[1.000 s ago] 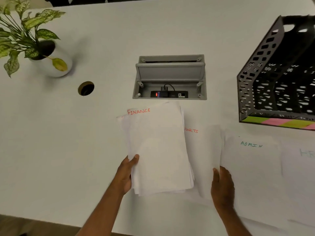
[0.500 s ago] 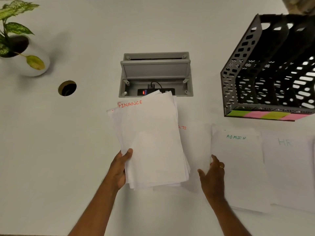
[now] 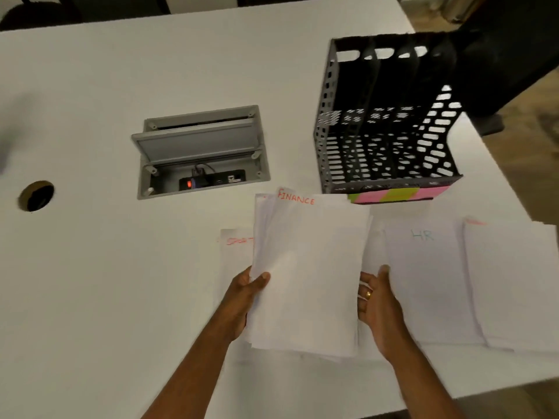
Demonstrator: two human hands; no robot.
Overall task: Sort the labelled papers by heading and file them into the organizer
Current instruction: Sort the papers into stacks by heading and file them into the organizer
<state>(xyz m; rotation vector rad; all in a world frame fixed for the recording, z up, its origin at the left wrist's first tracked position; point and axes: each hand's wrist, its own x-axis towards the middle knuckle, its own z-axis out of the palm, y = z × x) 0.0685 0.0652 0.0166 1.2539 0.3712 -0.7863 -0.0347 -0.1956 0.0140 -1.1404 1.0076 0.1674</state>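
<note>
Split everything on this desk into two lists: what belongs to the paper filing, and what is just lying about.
Job:
- FINANCE stack, held by left hand and right hand
- HR pile
- black organizer

Lying about:
- open cable box
- cable hole

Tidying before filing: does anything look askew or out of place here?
The FINANCE stack, gripped by the left hand and right hand, is fanned out, with edges uneven. Nothing looks spilled or damaged.

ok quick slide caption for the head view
Both hands, left hand and right hand, hold the FINANCE stack before the black organizer.
</note>
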